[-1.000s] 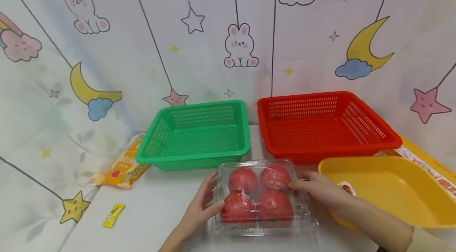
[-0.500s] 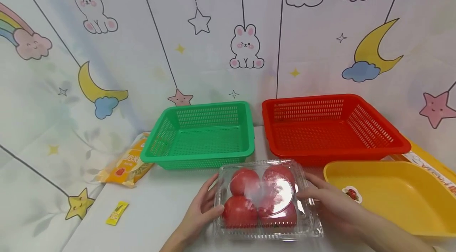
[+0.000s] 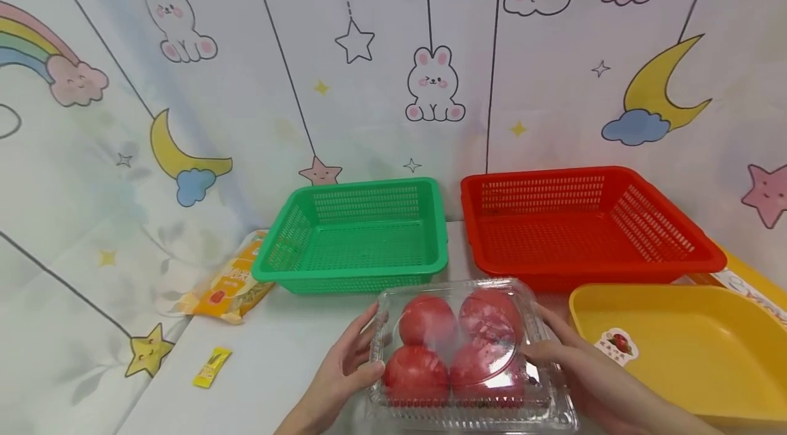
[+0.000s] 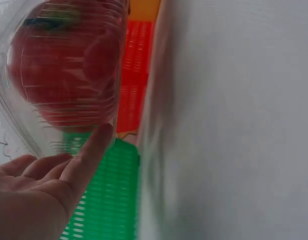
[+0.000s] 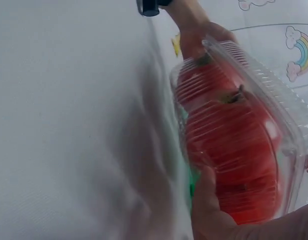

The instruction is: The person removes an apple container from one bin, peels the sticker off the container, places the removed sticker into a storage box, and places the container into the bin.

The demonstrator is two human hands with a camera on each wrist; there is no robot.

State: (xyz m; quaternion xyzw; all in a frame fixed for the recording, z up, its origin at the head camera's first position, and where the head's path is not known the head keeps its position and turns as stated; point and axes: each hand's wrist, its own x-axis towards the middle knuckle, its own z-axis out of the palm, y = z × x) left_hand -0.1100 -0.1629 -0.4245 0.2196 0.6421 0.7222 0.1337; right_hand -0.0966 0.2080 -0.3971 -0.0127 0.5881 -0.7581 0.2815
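Four red tomatoes (image 3: 455,349) fill a ribbed clear clamshell box (image 3: 556,408).

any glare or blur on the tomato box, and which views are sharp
Head view: sharp, with white glare on the clear box lid over the tomatoes. Left wrist view: box and left hand soft and streaked. Right wrist view: table smeared, box ridges fairly readable.
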